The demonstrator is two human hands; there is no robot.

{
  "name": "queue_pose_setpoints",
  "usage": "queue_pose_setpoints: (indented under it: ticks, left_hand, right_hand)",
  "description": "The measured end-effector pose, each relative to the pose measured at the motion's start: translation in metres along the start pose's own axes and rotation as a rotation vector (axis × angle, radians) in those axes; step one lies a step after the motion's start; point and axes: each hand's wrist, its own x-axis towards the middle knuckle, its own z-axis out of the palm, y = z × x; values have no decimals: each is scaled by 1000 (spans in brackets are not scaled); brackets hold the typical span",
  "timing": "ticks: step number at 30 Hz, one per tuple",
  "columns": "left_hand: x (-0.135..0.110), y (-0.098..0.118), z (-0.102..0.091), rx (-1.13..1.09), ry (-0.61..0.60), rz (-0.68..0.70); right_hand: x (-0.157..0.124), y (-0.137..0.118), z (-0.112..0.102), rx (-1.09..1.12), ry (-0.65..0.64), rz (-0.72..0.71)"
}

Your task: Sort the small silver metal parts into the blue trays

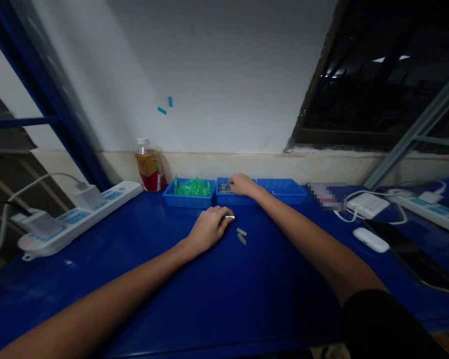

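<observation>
My left hand (210,227) rests on the blue table with thumb and fingers pinched round a small shiny metal cylinder (229,217). To its right, a few similar grey metal cylinders (242,232) lie loose on the tabletop. My right hand (243,184) reaches over the middle blue bin (234,200), its fingers bent down among small metal pieces (223,188). What those fingertips grip is too small to make out. In the left blue bin (189,201) sit translucent green plastic pieces (193,187). The right blue bin (290,192) holds a few tiny pieces.
A drink bottle (149,167) stands by the wall behind the left bin. Power strips with plugs lie at the left (86,214) and the far right (434,207). A white earbud case (370,240), a phone (415,257) and a white charger (368,204) are at the right.
</observation>
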Motion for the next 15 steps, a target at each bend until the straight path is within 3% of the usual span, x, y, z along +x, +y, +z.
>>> queue_pose_setpoints:
  ticks: [10,12,15]
  left_hand:
    - [1,-2,-1,-56,61,-27]
    - [2,-4,-1,-150,112,-83]
    - [4,-11,0,-330,227,-193]
  right_hand:
    - [2,2,0,102,-12,-89]
    - [-9,0,-2,127,65,-96]
    - [-45,-8,-3,208,304,-150]
